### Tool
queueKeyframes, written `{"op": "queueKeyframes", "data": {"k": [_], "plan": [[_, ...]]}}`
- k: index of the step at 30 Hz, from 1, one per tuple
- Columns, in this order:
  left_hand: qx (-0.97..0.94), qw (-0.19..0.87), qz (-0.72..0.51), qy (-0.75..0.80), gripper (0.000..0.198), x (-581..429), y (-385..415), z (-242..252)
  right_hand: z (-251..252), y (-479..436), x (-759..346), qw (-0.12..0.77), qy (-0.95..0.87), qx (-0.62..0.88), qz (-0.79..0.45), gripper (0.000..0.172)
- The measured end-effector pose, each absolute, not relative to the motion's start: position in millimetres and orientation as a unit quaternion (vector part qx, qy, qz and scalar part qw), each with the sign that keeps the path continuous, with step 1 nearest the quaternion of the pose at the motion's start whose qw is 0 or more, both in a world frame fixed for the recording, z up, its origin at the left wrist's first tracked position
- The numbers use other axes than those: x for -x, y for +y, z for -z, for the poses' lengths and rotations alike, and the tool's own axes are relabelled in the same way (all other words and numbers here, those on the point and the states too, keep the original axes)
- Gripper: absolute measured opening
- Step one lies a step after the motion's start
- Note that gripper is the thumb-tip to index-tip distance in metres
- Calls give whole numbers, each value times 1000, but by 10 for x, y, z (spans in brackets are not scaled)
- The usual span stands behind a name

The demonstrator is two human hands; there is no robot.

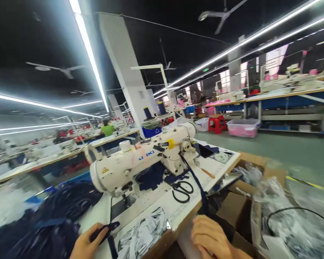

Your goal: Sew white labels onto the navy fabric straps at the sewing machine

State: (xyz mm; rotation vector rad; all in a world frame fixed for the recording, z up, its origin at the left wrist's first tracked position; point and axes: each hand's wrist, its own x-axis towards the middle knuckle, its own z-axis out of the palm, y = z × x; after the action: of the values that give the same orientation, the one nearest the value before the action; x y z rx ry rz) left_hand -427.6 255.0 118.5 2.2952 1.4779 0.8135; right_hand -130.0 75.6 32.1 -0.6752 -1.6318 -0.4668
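My left hand (86,244) is at the bottom edge, its fingers pinched on a short navy fabric strap (106,232) that lies over the white table. My right hand (211,238) sits at the table's front edge with fingers curled; a long navy strap (196,181) runs from the white JUKI sewing machine (140,158) down to it, and whether the fingers grip the strap is hidden. Black scissors (182,190) lie beside the machine. A pile of shiny plastic packets (144,232) rests between my hands.
A heap of dark navy garments (45,223) fills the left. Cardboard boxes (248,172) with clear plastic bags (288,216) stand to the right. Other sewing tables, a person in green (107,128), a red stool (217,124) and a pink bin (243,127) lie beyond.
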Motion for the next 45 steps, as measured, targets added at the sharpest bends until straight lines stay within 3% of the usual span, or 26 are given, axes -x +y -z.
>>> {"op": "queueKeyframes", "data": {"k": [9, 14, 19, 22, 24, 30, 34, 39, 45], "plan": [[-794, 173, -224, 537, 37, 4096, 2520, -1366, -599, 1418, 1374, 574, -716, 397, 19, 17], [-790, 187, -232, 536, 27, 3848, 2639, -1304, -732, 1695, 1465, 430, -788, 434, -74, 9], [-793, 257, -248, 493, 29, 3731, 2840, -1053, -762, 1691, 1590, 300, -880, 366, -45, 25], [-786, 309, -263, 467, 32, 3821, 2897, -906, -749, 1708, 1623, 278, -897, 339, -48, 7], [-761, 360, -269, 468, 34, 3925, 2904, -864, -776, 1728, 1608, 307, -888, 333, -78, 8], [-688, 443, -288, 497, 42, 4180, 2910, -912, -887, 1821, 1538, 532, -647, 434, -330, 18], [-656, 475, -325, 488, 48, 4200, 2866, -900, -881, 1931, 1655, 562, -547, 442, -435, 26], [-614, 533, -341, 472, 51, 4197, 2687, -930, -895, 2001, 1912, 611, -531, 412, -419, 32], [-546, 573, -395, 466, 47, 4216, 2509, -1024, -947, 1993, 2366, 574, -548, 359, -492, 34]]}}
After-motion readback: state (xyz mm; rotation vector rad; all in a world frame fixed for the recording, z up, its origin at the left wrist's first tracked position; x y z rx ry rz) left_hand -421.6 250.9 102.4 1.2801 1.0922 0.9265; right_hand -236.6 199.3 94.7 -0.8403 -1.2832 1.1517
